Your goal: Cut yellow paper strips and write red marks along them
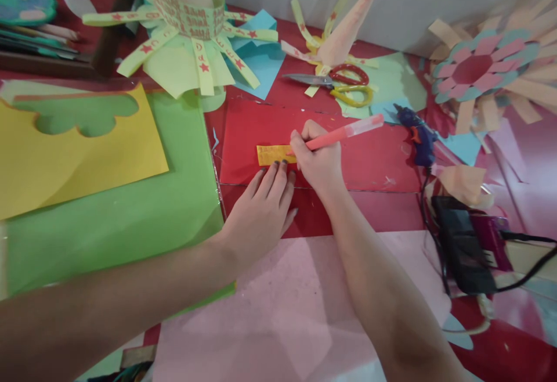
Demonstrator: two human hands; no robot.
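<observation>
A small yellow paper strip [273, 155] lies on the red surface [374, 161] in the middle, with faint marks along its upper edge. My right hand [321, 158] grips an orange-pink pen [343, 135], its tip down at the strip's right part. That end of the strip is partly hidden by my fingers. Stretched out flat, my left hand [261, 208] has its fingertips at the strip's lower edge. Its fingers lie nearly side by side and hold nothing.
Red-and-yellow-handled scissors [343, 83] lie beyond the strip. A blue glue gun [418, 135] and a black power strip [461, 248] with cables sit at the right. Paper crafts [187, 16] stand at the back. Yellow paper [87, 167] overlaps green sheets [130, 225] at left.
</observation>
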